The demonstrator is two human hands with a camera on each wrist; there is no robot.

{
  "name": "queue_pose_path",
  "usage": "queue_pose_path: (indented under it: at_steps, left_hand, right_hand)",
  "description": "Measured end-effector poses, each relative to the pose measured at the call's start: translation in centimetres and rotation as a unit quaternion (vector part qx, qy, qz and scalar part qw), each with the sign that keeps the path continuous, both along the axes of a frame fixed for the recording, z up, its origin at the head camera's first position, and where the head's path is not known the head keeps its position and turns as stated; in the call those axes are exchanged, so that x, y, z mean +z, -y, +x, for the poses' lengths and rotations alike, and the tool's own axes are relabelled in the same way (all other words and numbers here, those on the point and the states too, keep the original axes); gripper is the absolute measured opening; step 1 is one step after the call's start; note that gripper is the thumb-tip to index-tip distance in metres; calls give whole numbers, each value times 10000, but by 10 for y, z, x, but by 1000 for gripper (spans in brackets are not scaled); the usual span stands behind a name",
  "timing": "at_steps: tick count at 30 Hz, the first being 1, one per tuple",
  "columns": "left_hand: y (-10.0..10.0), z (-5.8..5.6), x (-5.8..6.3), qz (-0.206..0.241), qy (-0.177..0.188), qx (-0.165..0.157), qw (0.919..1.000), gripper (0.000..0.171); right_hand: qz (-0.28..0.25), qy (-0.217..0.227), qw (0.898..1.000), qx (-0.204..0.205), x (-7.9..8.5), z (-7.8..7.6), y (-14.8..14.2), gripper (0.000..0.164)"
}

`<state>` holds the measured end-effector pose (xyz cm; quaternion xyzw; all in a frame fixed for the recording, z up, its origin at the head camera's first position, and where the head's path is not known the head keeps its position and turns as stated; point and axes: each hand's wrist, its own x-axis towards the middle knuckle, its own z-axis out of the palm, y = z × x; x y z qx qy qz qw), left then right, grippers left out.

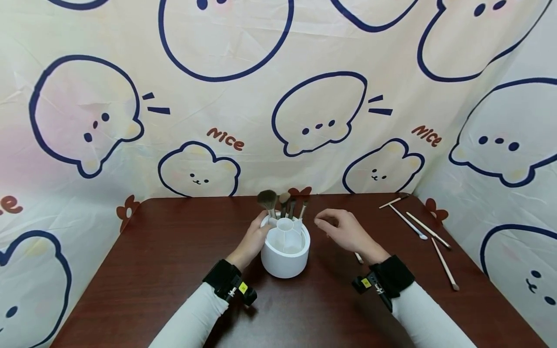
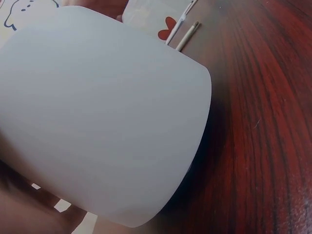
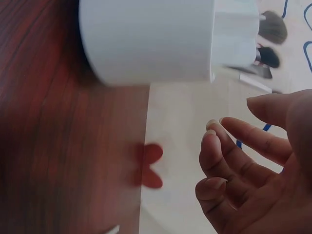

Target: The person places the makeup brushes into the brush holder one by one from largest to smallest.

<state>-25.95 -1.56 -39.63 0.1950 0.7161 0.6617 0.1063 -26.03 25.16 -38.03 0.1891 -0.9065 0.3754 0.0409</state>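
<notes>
Our left hand (image 1: 252, 237) grips one holder (image 1: 285, 262) with four brushes (image 1: 267, 199); right hand (image 1: 348, 230) hangs loosely bent; only head view shows five loose brushes (image 1: 444, 263).

White cloth covers the forearms as left sleeve (image 1: 187, 316) and right sleeve (image 1: 431, 319), both long and plain. A wide black left band (image 1: 219, 274) and right band (image 1: 397, 275) encircle the wrists. The blocky black left camera (image 1: 249, 296) and right camera (image 1: 359, 286) adjoin them, each unit marked by a small yellow label (image 1: 243, 287). A silvery fitting (image 1: 232, 292) nearby is perhaps a screw. Left hand (image 1: 254, 237) and right hand (image 1: 349, 231) are bare.
</notes>
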Motion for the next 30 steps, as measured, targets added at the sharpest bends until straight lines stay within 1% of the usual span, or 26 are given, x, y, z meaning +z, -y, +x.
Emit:
queue_pose_path:
  at_steps: [5, 9, 12, 15, 19, 22, 25, 29, 30]
  left_hand:
    - [1, -2, 1, -1, -55, -35, 10000, 46]
    - [0, -2, 1, 24, -51, -69, 10000, 45]
    - [0, -2, 1, 17, -14, -70, 10000, 45]
    - [0, 0, 1, -13, 76, -59, 10000, 46]
    - [1, 0, 2, -26, 95, -37, 9999, 46]
    - [1, 0, 1, -11, 26, -35, 10000, 46]
    - [0, -7, -9, 65, 60, -46, 10000, 45]
    - [-2, -17, -24, 66, 113, 68, 9999, 46]
    - [-3, -18, -26, 49, 97, 113, 9999, 47]
  right_hand:
    - [254, -244, 9993, -129, 0, 6, -30, 16]
    - [479, -296, 9977, -374, 1, 11, -59, 18]
    - [639, -247, 9957, -627, 2, 15, -81, 21]
    - [853, -262, 9919, -909, 3, 18, -103, 25]
    - [1085, -243, 9863, -1216, 5, 23, -133, 30]
    - [1231, -259, 9823, -1388, 3, 28, -160, 30]
    - [1464, -343, 9776, -1475, -5, 33, -192, 24]
    - [1779, -129, 9724, -1506, -21, 41, -232, 22]
    - [1828, -41, 9713, -1520, -25, 44, -241, 23]
